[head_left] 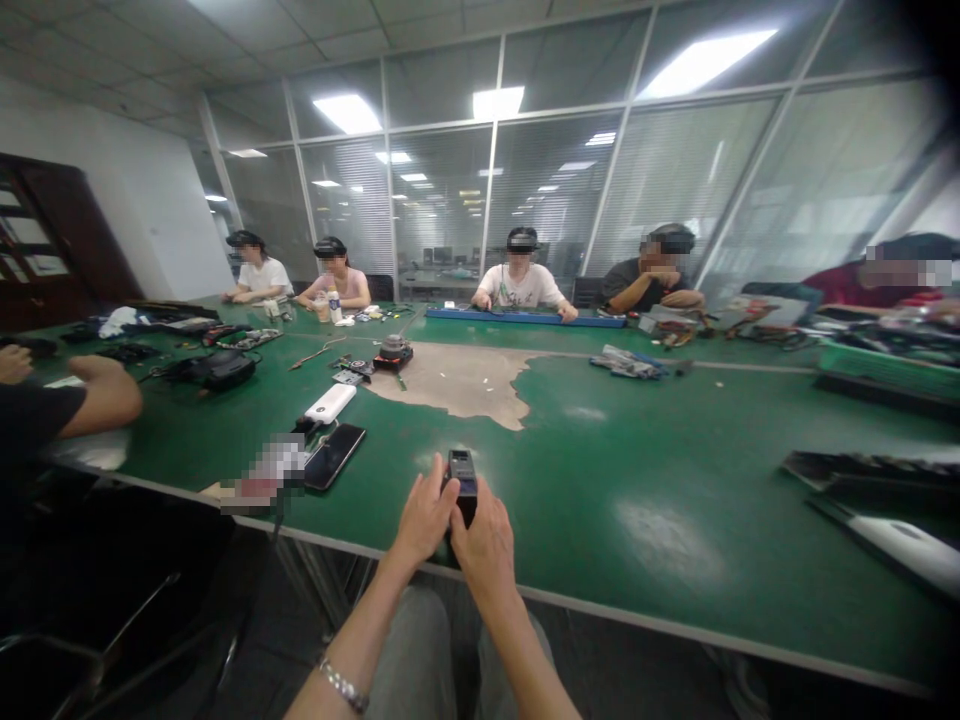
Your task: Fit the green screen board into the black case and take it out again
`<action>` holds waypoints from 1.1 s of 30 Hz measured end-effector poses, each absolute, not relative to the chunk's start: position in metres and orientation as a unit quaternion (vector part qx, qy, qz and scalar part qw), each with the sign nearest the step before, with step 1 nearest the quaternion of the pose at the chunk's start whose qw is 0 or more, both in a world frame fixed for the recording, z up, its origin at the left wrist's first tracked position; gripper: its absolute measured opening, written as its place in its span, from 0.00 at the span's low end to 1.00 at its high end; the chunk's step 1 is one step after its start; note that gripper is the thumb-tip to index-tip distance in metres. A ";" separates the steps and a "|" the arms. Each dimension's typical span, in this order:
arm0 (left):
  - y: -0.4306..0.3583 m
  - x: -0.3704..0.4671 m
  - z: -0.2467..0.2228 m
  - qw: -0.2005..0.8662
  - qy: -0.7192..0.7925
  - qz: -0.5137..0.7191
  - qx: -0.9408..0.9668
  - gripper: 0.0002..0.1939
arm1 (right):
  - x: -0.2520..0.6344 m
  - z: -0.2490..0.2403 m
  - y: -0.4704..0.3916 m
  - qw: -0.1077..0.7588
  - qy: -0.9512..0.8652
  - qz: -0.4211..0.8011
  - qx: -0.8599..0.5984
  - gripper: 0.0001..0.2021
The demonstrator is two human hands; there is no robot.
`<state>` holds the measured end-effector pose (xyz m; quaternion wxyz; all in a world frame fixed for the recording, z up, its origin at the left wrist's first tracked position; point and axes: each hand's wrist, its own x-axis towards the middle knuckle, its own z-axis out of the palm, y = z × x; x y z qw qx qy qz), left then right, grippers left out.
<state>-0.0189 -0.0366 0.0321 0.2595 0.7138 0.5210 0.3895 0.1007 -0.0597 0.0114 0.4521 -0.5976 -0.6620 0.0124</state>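
Both my hands are closed around a small black box-shaped device [463, 468] near the front edge of the green table [585, 520]. My left hand [424, 512] grips its left side, with the thumb near its top face. On the right side, my right hand [487, 535] wraps round it, thumb along the near part. Small slots or markings show on the device's upper end; its exact kind I cannot make out. To the left of my hands lie a dark smartphone [335, 458] and a white power bank [331, 404].
A brown bare patch [465, 380] marks the table ahead, with a black-and-red part [394, 352] on it. Grey gloves [628, 362] lie beyond. At right are a green basket [885, 365] and a white-and-black casing [904, 545]. Several people sit around the table.
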 end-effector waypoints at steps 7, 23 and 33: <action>-0.036 -0.021 0.028 0.312 0.517 0.448 0.659 0.39 | 0.099 0.022 -0.066 0.425 -0.656 0.022 -0.624 0.18; -0.034 -0.023 0.023 0.379 0.471 0.531 0.593 0.42 | 0.105 0.062 -0.070 0.518 -0.586 0.109 -0.614 0.22; -0.037 -0.020 0.020 0.194 0.520 0.374 0.743 0.69 | 0.171 0.039 -0.072 0.486 -0.528 0.053 -0.694 0.28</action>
